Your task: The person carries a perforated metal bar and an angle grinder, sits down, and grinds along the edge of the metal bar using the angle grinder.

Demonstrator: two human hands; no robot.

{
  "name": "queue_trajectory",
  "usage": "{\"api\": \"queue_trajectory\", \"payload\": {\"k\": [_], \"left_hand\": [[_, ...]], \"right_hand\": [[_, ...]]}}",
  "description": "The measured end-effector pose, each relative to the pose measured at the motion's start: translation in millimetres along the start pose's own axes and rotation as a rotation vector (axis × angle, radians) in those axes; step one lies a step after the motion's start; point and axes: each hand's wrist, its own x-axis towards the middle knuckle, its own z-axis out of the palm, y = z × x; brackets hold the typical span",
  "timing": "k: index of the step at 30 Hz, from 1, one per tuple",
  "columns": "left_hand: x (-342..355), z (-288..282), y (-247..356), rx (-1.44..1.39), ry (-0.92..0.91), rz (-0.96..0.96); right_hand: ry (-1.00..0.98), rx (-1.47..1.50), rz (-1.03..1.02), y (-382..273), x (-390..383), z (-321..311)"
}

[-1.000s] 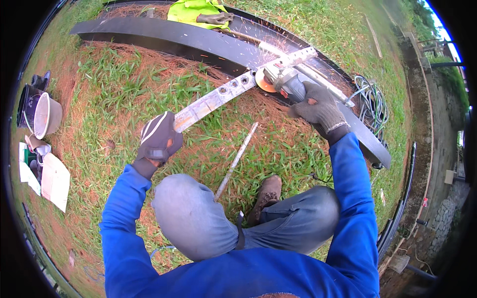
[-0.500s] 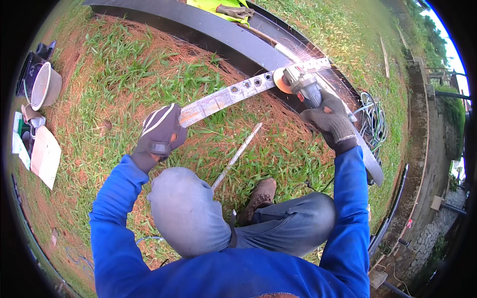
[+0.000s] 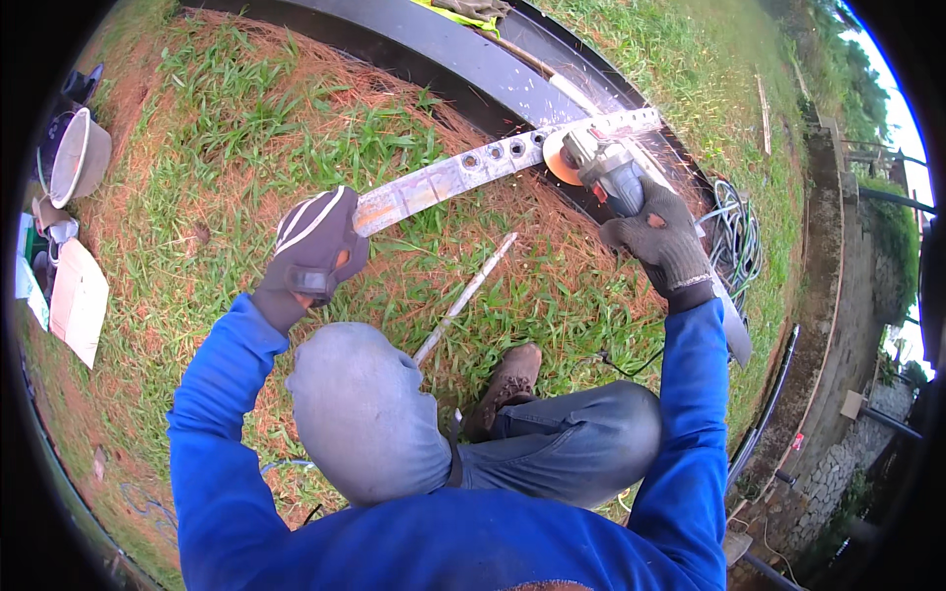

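Note:
In a dark glove with white stripes, my left hand [image 3: 317, 241] is closed round the near end of a flat metal bar [image 3: 424, 190] with a row of round holes. The bar slants up to the right and its far part lies across a dark steel beam [image 3: 394, 51]. My right hand [image 3: 662, 236], in a worn grey glove, grips the body of an angle grinder [image 3: 619, 183]. The grinder's orange disc [image 3: 562, 160] is at the bar's edge, just past the holes. Sparks fly above the bar's far end.
A thin metal rod [image 3: 466, 295] lies in the grass ahead of my knees. Coiled cables [image 3: 734, 236] sit right of the beam. A whitish bucket [image 3: 81, 158] and a cardboard sheet [image 3: 79, 303] are at far left. Gloves [image 3: 476, 8] rest on yellow cloth on the beam.
The view has shifted slightly, moving the beam and yellow cloth up in the picture. Both hands keep their grips, and the grinder stays at nearly the same place on the bar.

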Motion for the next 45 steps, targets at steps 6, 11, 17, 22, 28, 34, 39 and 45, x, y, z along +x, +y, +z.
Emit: {"api": "queue_trajectory", "payload": {"k": [6,11,17,22,28,34,39,45], "left_hand": [[-1.9,0.6,-0.2,-0.041,-0.001,0.023],[-6.7,1.7,2.0,-0.021,0.015,-0.017],[-1.3,4.9,2.6,-0.020,-0.010,-0.030],[-3.0,1.8,3.6,-0.007,-0.021,-0.040],[-4.2,4.5,4.3,-0.040,0.052,0.040],[-7.3,6.5,5.1,-0.023,0.044,0.051],[-7.7,7.8,2.3,-0.028,0.036,0.050],[-6.4,3.9,7.9,-0.023,0.038,0.009]], "right_hand": [[-0.011,0.003,0.021,0.4,7.8,6.0],[-0.071,0.058,0.022,-18.1,0.7,-4.0],[-0.044,0.079,0.030,7.8,6.5,1.3],[-0.034,0.083,0.026,-5.9,2.8,1.0],[-0.028,-0.016,0.068,-12.3,3.2,-1.0],[0.126,-0.227,0.087,-24.3,0.5,1.9],[0.214,-0.255,0.053,-12.2,2.6,5.3],[0.219,-0.266,-0.036,-16.4,0.3,11.8]]}}
